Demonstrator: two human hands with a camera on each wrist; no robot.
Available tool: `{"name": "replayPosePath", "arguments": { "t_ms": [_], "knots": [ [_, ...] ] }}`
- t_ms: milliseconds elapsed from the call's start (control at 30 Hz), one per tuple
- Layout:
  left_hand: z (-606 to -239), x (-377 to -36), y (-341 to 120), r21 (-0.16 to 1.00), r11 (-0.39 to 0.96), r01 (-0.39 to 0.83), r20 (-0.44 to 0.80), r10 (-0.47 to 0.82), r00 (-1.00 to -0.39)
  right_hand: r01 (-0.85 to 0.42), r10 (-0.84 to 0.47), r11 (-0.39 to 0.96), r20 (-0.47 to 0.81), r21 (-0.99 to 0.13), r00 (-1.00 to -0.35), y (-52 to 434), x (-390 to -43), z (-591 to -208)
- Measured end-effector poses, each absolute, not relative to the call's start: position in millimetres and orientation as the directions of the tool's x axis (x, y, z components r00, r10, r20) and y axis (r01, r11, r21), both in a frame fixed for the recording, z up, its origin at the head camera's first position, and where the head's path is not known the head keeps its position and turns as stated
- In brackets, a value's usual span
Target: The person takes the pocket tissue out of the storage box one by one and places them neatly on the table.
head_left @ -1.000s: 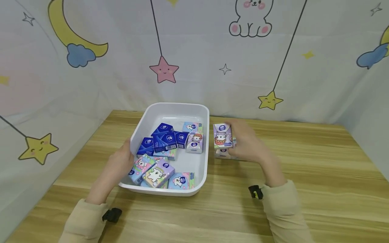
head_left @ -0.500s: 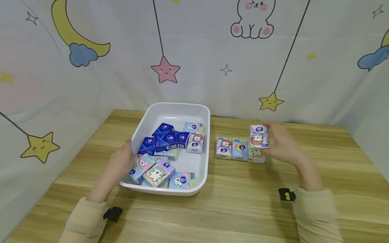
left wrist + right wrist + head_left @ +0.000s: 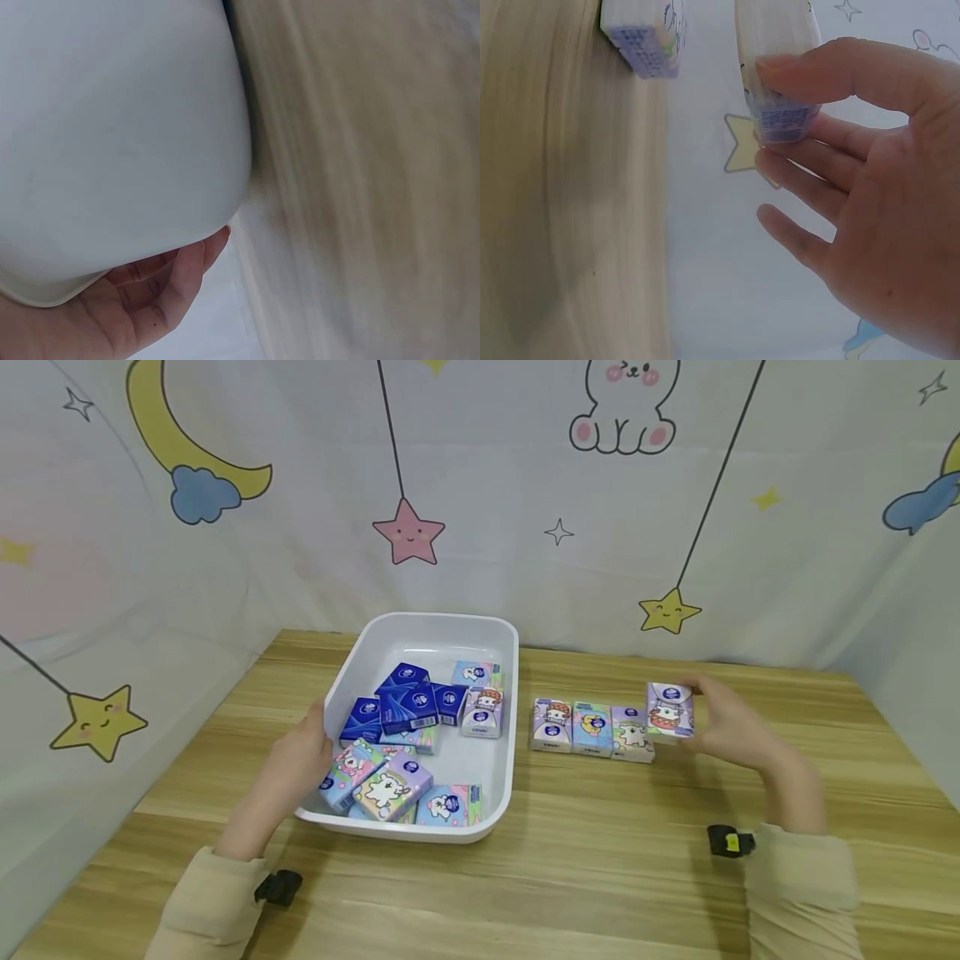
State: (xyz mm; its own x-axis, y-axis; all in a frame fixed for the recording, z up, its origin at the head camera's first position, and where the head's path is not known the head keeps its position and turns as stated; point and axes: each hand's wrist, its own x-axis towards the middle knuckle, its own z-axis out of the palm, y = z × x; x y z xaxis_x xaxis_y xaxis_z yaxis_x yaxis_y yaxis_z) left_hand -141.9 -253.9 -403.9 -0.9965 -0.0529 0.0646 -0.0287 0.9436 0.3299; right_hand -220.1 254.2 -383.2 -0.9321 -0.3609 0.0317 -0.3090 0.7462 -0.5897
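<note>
A white tray (image 3: 498, 639) holds several small tissue packs, dark blue ones (image 3: 405, 706) at the back and pastel cartoon ones (image 3: 390, 789) in front. My left hand (image 3: 300, 760) grips the tray's left wall; the left wrist view shows its fingers (image 3: 165, 277) under the tray's rim (image 3: 112, 150). Right of the tray, three pastel packs (image 3: 591, 728) stand in a row on the table. My right hand (image 3: 723, 722) pinches a lilac cartoon pack (image 3: 670, 712) just right of that row, slightly above the table. The right wrist view shows thumb and fingers on the pack (image 3: 776, 67).
The wooden table (image 3: 600, 877) runs to a cartoon-printed cloth backdrop (image 3: 480, 510) behind and at both sides. Bare wood lies right of the row and in front of the tray. Black wrist straps (image 3: 731, 842) sit on both cream sleeves.
My right hand carried the lilac pack from beside the tray rightward, past the row, and lowered it at the row's right end. The left hand stayed on the tray.
</note>
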Motion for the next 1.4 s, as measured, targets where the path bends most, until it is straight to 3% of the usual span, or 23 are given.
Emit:
{"name": "replayPosePath", "arguments": {
  "t_ms": [467, 1400],
  "knots": [
    [-403, -142, -254, 0.329, 0.944, -0.04, 0.056, -0.062, -0.997, -0.237, -0.347, 0.767, -0.075, -0.596, -0.935, 265, -221, -387],
    [-403, -141, -253, 0.32, 0.947, -0.029, 0.062, -0.051, -0.997, -0.249, -0.38, 0.808, -0.148, -0.535, -0.913, 269, -227, -410]
  ]
}}
